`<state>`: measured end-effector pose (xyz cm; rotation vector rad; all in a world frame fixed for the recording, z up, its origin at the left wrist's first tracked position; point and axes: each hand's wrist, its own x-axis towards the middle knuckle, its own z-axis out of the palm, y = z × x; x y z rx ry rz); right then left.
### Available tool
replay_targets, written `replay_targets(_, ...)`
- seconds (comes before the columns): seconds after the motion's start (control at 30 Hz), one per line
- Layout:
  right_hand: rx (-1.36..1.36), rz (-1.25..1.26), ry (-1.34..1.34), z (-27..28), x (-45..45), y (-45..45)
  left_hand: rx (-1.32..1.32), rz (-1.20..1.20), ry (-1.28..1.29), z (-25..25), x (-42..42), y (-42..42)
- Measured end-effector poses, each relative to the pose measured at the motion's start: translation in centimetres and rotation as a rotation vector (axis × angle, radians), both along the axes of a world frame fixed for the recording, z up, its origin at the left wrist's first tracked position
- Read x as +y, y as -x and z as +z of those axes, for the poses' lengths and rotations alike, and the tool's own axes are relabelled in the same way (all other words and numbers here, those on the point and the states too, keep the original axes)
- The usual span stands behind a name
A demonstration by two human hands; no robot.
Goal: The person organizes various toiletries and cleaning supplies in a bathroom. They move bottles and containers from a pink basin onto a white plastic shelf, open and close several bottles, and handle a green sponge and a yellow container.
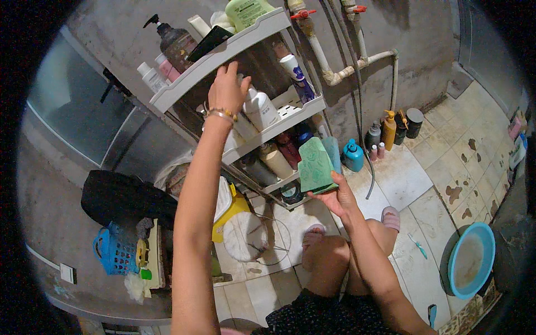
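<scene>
My left hand (228,90) reaches into the middle tier of a white plastic shelf rack (226,52). Its fingers are spread just below the top tier's edge, and the thumb is beside a white bottle (263,109); whether they touch is hidden. My right hand (338,196) grips green embossed cleaning cloths (315,165) by their lower corner, in front of the rack's lower right side. Behind the green ones a pale blue cloth (332,151) shows. On the bottom tier a cream-coloured bottle (276,161) stands among darker ones. A white and purple tube (293,69) leans at the middle tier's right end.
The top tier bears a dark pump bottle (173,44) and a green bottle (251,12). Along the wall stand a blue pump bottle (353,155) and a yellow pump bottle (389,130). A blue basin (472,259), toothbrush (418,246) and hose (361,104) are to the right, a blue basket (115,249) left.
</scene>
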<state>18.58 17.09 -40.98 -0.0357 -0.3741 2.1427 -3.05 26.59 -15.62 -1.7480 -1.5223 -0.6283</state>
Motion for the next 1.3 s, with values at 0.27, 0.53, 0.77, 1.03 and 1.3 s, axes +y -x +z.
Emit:
replay_targets(0.27,-0.149,-0.131,-0.088,1.4,0.8,-0.3,-0.684,-0.258,0.791,-10.5,-10.8,-6.5)
replay_targets(0.53,-0.509,-0.269,-0.206,2.4,0.6,0.3,-0.979,-0.234,0.852,-14.2,-11.6,-6.8)
replay_targets(0.77,-0.752,-0.294,-0.463,4.0,0.7,0.6,-0.858,-0.369,0.493,-17.5,-11.7,-5.8)
replay_targets(1.03,-0.497,-0.356,-0.395,3.3,1.9,0.9,-0.954,-0.141,0.45,-13.6,-11.4,-8.8)
replay_targets(1.3,-0.394,-0.208,-0.324,3.9,2.0,0.6,-0.778,-0.014,0.311,-7.4,-3.5,-6.0)
